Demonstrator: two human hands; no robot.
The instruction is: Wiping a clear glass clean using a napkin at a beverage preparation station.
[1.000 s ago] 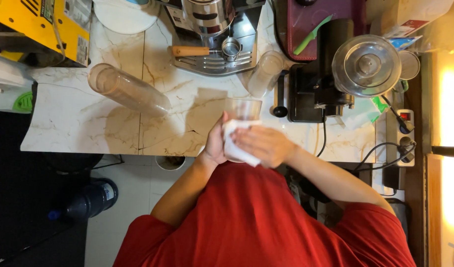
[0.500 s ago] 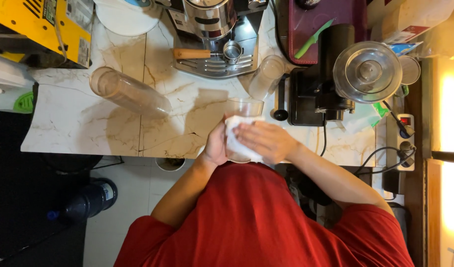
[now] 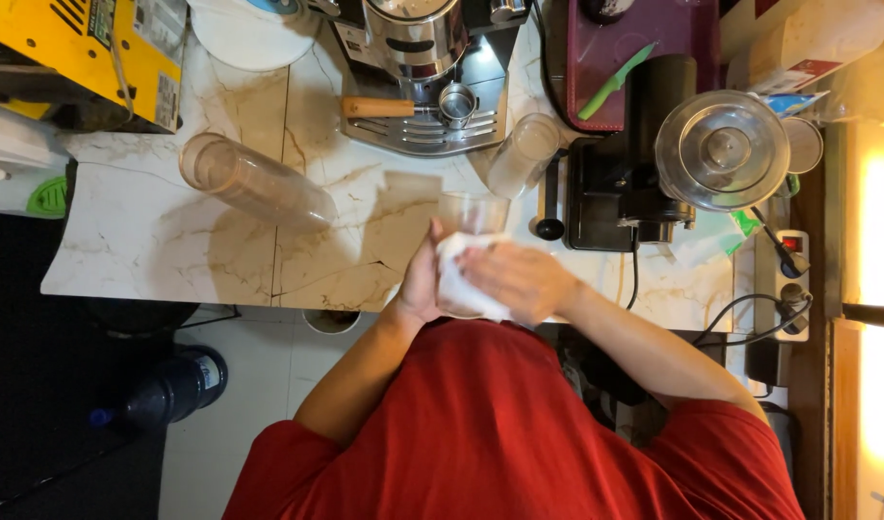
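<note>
I hold a clear drinking glass [image 3: 473, 212] over the near edge of the marble counter [image 3: 172, 241]. My left hand [image 3: 421, 284] grips its lower part from the left. My right hand [image 3: 519, 279] presses a white cloth [image 3: 459, 279] against the side of the glass. The cloth wraps much of the glass, so only the rim end shows beyond my fingers.
A tall clear cup [image 3: 254, 183] lies on the counter to the left. An espresso machine [image 3: 422, 77] with a wooden-handled portafilter stands behind. Another clear glass [image 3: 524, 154], a black grinder [image 3: 644, 164] with glass lid, a yellow box [image 3: 86, 48], and a power strip [image 3: 793, 279] surround it.
My right hand and the cloth have shifted slightly over the glass. The glass stays in about the same place.
</note>
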